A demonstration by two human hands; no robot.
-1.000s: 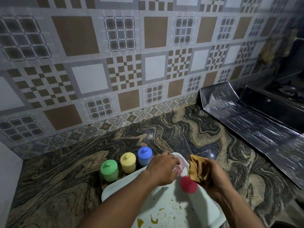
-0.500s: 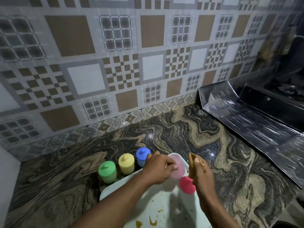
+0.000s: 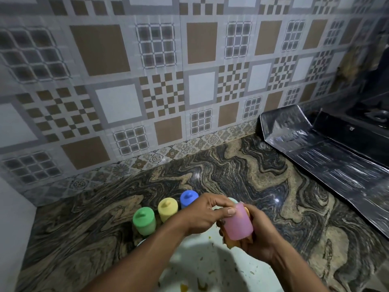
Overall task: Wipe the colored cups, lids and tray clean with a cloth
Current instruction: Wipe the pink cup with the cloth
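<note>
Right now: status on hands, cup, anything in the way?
Left hand grips pink cup. Right hand holds cloth against it. Cup held above soiled tray. Nothing in the way.

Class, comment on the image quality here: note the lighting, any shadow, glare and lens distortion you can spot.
Head view: dim overall, darkest at the upper right; the wide lens bows the straight lines of the tiled wall; a small glare spot sits on the countertop and streaky reflections on the foil sheet; a soft shadow crosses the tray.
</note>
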